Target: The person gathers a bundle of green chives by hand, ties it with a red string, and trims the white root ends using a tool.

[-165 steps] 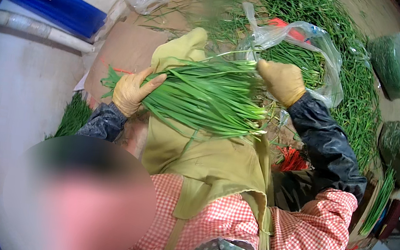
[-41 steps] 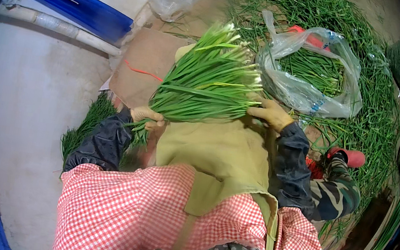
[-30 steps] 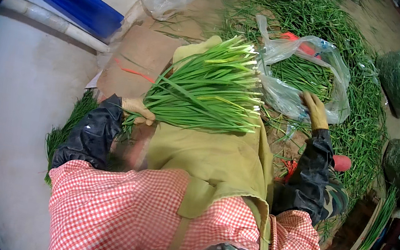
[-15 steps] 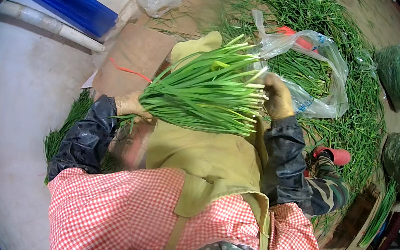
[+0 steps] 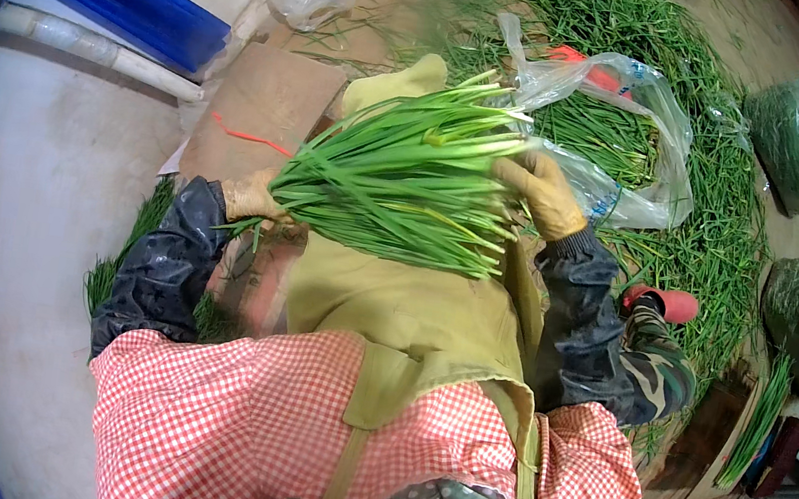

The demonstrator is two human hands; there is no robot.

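The right hand had left the bag for the three-o'clock end of the green bunch, half-curled, hold unclear, joining the left hand, closed round its eight-o'clock end.

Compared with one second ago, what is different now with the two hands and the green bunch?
The right hand has moved left, from near the open plastic bag to the pale stem ends of the green bunch; whether it grips them is unclear. The left hand still holds the leaf end, and the bag stays in place.
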